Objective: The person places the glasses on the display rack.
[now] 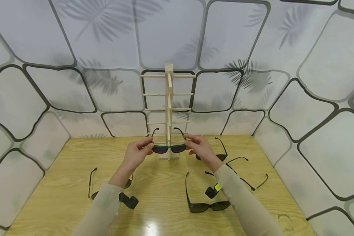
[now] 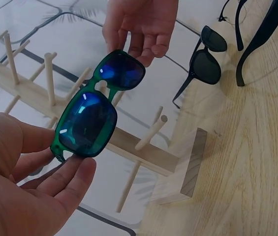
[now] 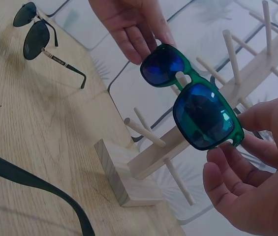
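Green-framed sunglasses (image 1: 169, 148) with blue mirrored lenses are held between both hands, in front of the lower part of a wooden glasses rack (image 1: 169, 98). My left hand (image 1: 137, 152) pinches the frame's left end near the hinge, thumb on one side and fingers on the other. At the opposite end my right hand (image 1: 201, 149) grips the other hinge the same way. Both temples are unfolded and point toward the rack. In the left wrist view, the lenses (image 2: 88, 123) face the camera, with rack pegs (image 2: 151, 132) behind them. Whether the sunglasses touch a peg I cannot tell.
Black sunglasses (image 1: 209, 206) lie at the front, right of centre. Further dark glasses (image 1: 221, 157) lie behind my right forearm, with thin-framed glasses (image 1: 247, 183) beside it. Another pair (image 1: 92, 193) is partly hidden by my left sleeve. Patterned panels (image 1: 112, 88) enclose the wooden table (image 1: 153, 196).
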Demonstrator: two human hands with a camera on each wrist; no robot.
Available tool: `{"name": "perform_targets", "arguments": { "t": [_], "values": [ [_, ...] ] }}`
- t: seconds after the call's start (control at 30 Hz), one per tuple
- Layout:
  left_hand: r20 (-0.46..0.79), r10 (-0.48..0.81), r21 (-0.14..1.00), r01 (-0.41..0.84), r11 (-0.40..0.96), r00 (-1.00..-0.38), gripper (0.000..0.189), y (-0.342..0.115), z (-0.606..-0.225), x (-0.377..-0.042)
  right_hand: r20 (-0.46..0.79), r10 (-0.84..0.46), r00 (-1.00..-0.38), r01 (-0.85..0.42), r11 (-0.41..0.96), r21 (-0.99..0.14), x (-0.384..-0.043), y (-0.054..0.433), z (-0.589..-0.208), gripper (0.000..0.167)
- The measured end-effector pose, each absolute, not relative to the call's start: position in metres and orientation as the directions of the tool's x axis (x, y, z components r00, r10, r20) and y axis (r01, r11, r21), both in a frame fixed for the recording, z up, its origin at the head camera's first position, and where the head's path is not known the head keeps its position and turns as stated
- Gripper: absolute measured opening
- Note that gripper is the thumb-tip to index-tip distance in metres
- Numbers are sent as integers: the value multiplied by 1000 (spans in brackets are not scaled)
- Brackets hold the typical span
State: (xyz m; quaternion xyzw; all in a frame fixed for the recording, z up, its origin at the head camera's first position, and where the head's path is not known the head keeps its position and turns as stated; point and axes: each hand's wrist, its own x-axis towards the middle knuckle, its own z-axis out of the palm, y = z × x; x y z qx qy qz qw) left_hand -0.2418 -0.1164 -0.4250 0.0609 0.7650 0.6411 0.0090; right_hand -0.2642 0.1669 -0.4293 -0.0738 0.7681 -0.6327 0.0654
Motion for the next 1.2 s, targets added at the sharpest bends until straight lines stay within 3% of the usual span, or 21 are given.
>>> {"name": "perform_targets", "arguments": {
  "t": [1.2],
  "values": [
    [60,54,979,69,192,-997,39,-113,-427,-241,-23,-210,-977,-19,193,-981,-273,167,-437,44]
  ]
}}
